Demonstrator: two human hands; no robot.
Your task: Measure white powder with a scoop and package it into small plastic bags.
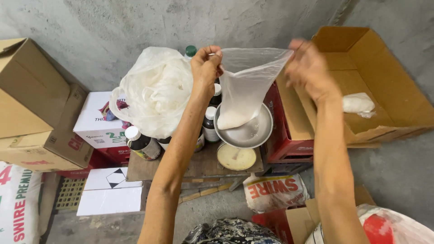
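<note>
Plastic bag (244,90) stretched between left hand (205,65); right hand (307,68).

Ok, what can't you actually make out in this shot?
Head view only:
- Right hand: motion-blurred, so its grip on the clear bag is unclear.
- Dark bottles: partly hidden behind left hand and forearm.
- Scale dial: too small to read.
- White sack: cut by left edge.
</note>
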